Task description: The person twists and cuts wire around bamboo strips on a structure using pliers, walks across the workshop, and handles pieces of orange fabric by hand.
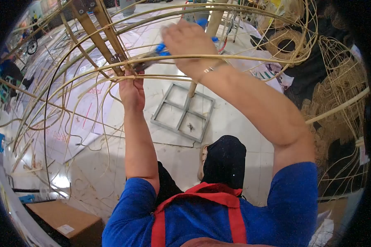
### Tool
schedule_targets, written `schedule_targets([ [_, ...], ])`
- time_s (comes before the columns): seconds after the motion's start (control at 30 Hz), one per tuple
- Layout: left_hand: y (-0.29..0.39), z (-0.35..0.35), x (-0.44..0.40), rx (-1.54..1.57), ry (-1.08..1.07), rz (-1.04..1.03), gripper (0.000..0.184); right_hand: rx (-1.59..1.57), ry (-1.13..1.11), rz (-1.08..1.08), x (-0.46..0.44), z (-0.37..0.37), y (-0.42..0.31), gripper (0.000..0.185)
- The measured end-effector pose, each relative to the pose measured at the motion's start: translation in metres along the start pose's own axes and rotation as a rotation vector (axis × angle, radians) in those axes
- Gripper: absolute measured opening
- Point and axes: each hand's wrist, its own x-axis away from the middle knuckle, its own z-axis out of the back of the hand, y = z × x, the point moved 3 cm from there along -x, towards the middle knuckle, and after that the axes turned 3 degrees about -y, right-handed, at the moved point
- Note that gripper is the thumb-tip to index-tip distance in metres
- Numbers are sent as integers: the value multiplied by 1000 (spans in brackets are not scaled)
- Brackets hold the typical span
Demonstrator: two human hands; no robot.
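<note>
My right hand (187,43), a little blurred, is closed around blue-handled pliers (151,57). Their metal jaws point left, at the spot where several thin cane strips (165,76) meet a wooden upright (111,45) with screws in it. Just under that joint, my left hand (132,91) is raised with its fingers pinched at the strips; the fingertips are partly hidden behind them. Long bent canes (235,57) curve across in front of my right wrist, forming part of an open woven frame.
Below stands a grey metal base frame (181,131) with a wooden pole (191,88). Printed paper sheets (86,103) cover the floor at left. A cardboard box (70,220) sits at lower left. Woven cane pieces (334,94) and a coiled ring (285,43) lie right.
</note>
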Motion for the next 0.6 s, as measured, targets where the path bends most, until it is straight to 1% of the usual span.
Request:
schedule_targets([
  [0.03,0,0,0,19,-3,4,28,-63,-139,-78,9,8,2,27],
  [0.07,1,0,0,23,-47,0,29,-48,-139,-104,23,14,1,25],
  [0.1,2,0,1,6,-47,-4,29,-32,-142,-132,38,20,1,24],
  [0.17,2,-1,0,-29,-48,-11,29,-110,-226,-208,59,31,4,26],
  [0.23,4,1,0,-44,-38,-3,28,-171,-251,-297,85,43,4,17],
  [0.3,6,1,-2,-54,-28,-8,28,-324,-400,-364,116,52,0,28],
  [0.37,8,4,-2,-62,-13,-18,28,-639,-492,-314,150,42,-13,33],
  [0.43,7,6,-1,-69,47,-10,27,-998,-682,-259,175,-1,-25,31],
  [0.5,5,8,0,-84,100,-5,28,-1152,-920,-410,189,-60,-28,30],
  [0.57,5,7,0,-76,122,-8,26,-1203,-803,-516,193,-133,-26,31],
  [0.6,3,8,0,-69,136,-10,26,-1193,-753,-517,187,-166,-22,33],
])
